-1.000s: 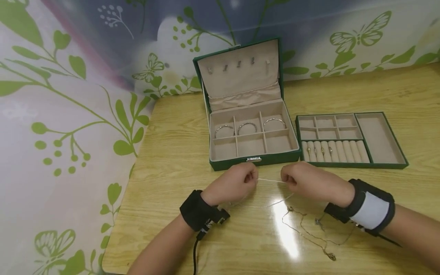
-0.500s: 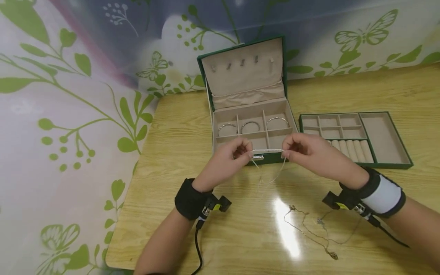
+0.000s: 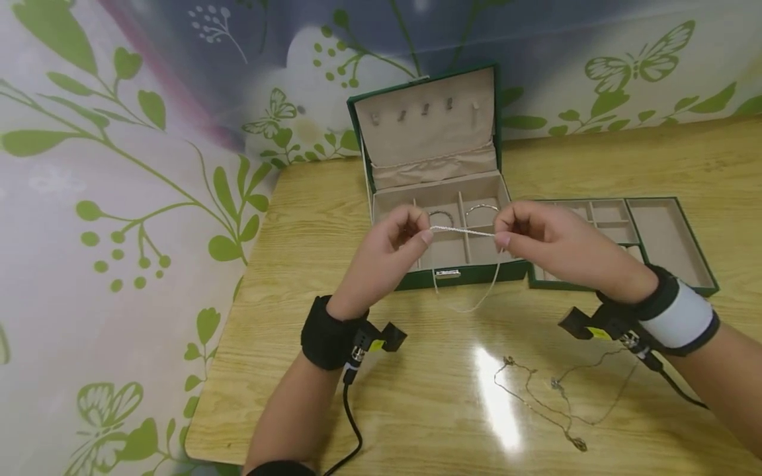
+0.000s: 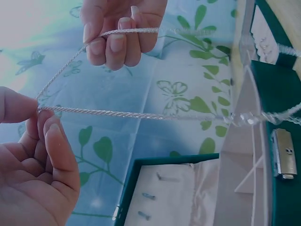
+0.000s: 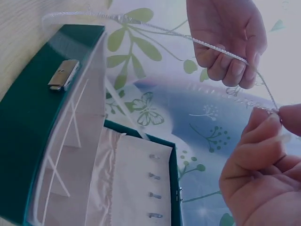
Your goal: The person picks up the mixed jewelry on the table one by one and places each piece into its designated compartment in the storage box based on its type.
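A thin silver chain necklace [image 3: 464,230] is stretched between both hands, its lower loop hanging below them. My left hand [image 3: 389,248] pinches it between thumb and forefinger; in the left wrist view the twisted chain [image 4: 108,112] runs from those fingertips. My right hand [image 3: 550,238] pinches the other side, as the right wrist view also shows at the chain [image 5: 216,48]. Both hands are raised over the front of an open green jewelry box [image 3: 405,283]. Inside it, two silver bangles [image 3: 481,210] show behind the chain; the left compartments are partly hidden by the left hand.
The box lid [image 3: 428,125] stands up with small hooks on its lining. Right of the box lies a green-edged tray [image 3: 669,244], partly covered by the right hand. Several tangled necklaces [image 3: 559,413] lie on the wooden table [image 3: 286,251] near the right forearm.
Both hands have risen from the table in front of the box to over its front compartments, carrying the silver necklace. Its loop now hangs free. The tangled necklaces have stayed put.
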Demonstrator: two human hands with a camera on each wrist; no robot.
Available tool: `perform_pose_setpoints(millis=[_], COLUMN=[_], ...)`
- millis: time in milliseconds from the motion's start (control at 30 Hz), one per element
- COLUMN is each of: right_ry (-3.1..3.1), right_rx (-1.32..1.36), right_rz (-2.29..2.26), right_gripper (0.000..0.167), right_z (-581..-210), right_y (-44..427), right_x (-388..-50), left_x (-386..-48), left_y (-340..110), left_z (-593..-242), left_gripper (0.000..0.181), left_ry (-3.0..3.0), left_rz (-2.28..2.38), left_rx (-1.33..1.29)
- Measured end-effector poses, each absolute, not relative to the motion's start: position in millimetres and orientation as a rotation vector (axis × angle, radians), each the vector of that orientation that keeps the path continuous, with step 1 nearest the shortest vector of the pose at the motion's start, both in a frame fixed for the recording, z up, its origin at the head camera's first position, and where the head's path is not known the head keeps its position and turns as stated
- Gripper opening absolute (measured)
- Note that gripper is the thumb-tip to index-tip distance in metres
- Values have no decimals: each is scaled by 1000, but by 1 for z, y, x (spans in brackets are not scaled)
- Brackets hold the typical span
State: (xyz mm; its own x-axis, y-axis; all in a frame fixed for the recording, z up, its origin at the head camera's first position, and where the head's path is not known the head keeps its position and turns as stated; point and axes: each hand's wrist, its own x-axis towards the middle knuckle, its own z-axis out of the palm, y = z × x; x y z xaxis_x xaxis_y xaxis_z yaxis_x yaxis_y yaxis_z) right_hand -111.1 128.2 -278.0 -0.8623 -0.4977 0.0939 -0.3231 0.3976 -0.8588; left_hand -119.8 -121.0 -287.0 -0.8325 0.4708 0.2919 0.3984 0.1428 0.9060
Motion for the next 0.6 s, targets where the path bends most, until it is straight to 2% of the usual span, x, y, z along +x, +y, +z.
perform_pose_setpoints(millis=[367, 600], right_ry=[2580, 2946], right_rx=[-785, -1109], right_rz=[-1536, -1180], right_gripper=[10, 4], right_z=[-252, -220], right_y=[120, 98], right_x=[-124, -145], left_x=[-124, -133], left_y=[-126, -130], left_z=[-282, -288], left_gripper=[5, 7], left_ry=[2375, 2430], left_rz=[1840, 1838], left_rx=[857, 786])
